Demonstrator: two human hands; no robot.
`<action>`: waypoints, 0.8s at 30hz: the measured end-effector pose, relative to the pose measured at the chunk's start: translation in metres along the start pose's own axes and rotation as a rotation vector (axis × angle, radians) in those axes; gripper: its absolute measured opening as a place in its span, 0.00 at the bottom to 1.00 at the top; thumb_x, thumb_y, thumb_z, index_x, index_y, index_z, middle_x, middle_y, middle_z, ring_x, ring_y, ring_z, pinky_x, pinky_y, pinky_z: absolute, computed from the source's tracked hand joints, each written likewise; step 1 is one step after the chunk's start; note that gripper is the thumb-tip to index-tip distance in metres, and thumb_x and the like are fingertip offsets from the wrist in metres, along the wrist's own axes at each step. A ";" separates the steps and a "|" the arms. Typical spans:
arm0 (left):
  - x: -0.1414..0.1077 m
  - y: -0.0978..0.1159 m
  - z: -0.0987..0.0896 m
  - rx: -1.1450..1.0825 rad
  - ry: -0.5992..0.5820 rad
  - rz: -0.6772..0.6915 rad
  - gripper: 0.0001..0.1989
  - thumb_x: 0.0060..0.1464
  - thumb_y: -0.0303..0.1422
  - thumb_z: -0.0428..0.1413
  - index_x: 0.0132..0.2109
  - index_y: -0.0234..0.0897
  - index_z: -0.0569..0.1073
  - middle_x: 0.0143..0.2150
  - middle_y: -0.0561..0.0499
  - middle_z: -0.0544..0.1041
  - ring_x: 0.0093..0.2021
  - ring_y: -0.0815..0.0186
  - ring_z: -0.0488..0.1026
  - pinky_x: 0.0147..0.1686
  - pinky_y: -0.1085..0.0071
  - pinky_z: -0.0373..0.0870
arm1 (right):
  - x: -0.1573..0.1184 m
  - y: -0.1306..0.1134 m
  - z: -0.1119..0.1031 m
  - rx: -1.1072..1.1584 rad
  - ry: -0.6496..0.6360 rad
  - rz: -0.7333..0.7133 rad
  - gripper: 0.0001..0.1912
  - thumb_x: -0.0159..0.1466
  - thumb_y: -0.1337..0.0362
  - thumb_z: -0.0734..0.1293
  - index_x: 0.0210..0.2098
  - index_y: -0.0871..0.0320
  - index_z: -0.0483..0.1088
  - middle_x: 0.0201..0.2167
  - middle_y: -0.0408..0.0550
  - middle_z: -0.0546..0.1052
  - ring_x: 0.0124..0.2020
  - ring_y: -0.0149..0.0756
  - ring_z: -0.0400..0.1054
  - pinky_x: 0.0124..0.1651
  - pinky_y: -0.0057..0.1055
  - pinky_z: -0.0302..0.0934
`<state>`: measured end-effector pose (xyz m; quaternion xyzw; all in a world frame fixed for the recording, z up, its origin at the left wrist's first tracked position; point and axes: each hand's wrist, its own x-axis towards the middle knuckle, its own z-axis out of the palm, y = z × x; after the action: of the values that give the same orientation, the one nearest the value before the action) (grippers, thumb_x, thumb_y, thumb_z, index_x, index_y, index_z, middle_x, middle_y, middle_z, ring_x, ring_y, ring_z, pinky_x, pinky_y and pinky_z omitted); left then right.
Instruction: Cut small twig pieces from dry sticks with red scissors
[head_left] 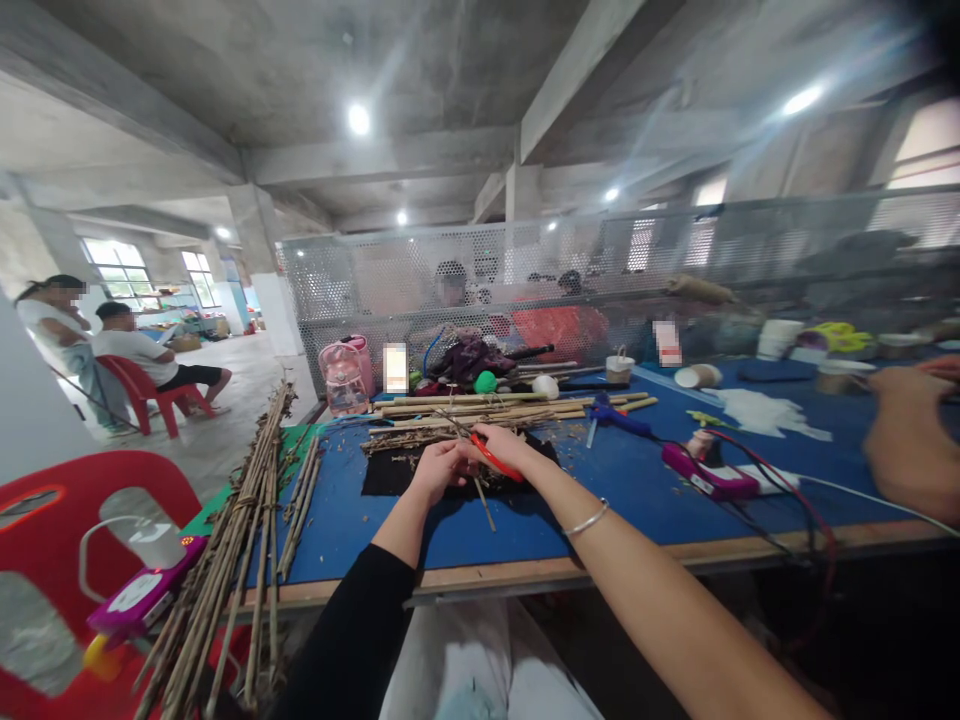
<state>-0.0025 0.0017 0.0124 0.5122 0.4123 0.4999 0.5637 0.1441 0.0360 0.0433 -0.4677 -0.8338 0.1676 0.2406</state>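
My left hand (442,468) is closed on a thin dry stick (485,503), whose lower end points down toward the table's front edge. Close beside it, my right hand (501,446) grips red-handled scissors (495,457), the blades reaching up and left over the sticks. Both hands are above a black cloth (382,474) strewn with dry trimmings. Behind them lie several long pale sticks (600,405) and a thinner twig bundle. How the fingertips meet the stick is partly hidden.
Long stalks (251,510) overhang the blue table (480,550) at left. Right are a glue gun (619,416), a purple power strip (712,477) with cables, and another person's arm (909,440). A mesh screen (375,290) stands behind; a red chair (97,490) is at left.
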 end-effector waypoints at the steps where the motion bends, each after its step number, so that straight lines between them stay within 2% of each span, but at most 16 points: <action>1: 0.000 0.000 0.000 -0.002 0.000 -0.001 0.16 0.42 0.39 0.57 0.37 0.32 0.74 0.27 0.48 0.75 0.23 0.70 0.72 0.16 0.81 0.59 | -0.001 0.000 -0.001 -0.009 0.007 -0.003 0.26 0.52 0.41 0.62 0.32 0.58 0.69 0.28 0.46 0.74 0.26 0.32 0.64 0.27 0.25 0.52; 11: 0.001 -0.001 -0.002 -0.014 0.000 -0.012 0.16 0.40 0.39 0.58 0.35 0.32 0.74 0.26 0.49 0.74 0.23 0.71 0.70 0.17 0.80 0.58 | -0.007 -0.007 -0.008 -0.008 0.011 -0.028 0.27 0.52 0.39 0.60 0.26 0.59 0.72 0.26 0.49 0.76 0.27 0.35 0.67 0.27 0.25 0.53; 17: 0.001 -0.001 -0.003 0.008 0.007 -0.029 0.13 0.41 0.36 0.57 0.35 0.31 0.75 0.25 0.50 0.73 0.21 0.73 0.69 0.16 0.81 0.57 | -0.003 0.002 0.003 -0.065 0.065 -0.015 0.28 0.53 0.39 0.59 0.24 0.59 0.72 0.23 0.49 0.75 0.25 0.34 0.65 0.26 0.25 0.52; 24: 0.000 -0.001 -0.004 0.027 0.041 -0.073 0.11 0.41 0.35 0.57 0.31 0.31 0.73 0.24 0.50 0.72 0.22 0.73 0.70 0.16 0.81 0.55 | -0.003 0.011 0.013 -0.101 0.019 0.004 0.30 0.55 0.38 0.56 0.26 0.58 0.72 0.24 0.50 0.75 0.27 0.37 0.67 0.28 0.27 0.53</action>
<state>-0.0060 0.0028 0.0112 0.4942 0.4488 0.4838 0.5659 0.1457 0.0384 0.0268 -0.4824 -0.8381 0.1211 0.2243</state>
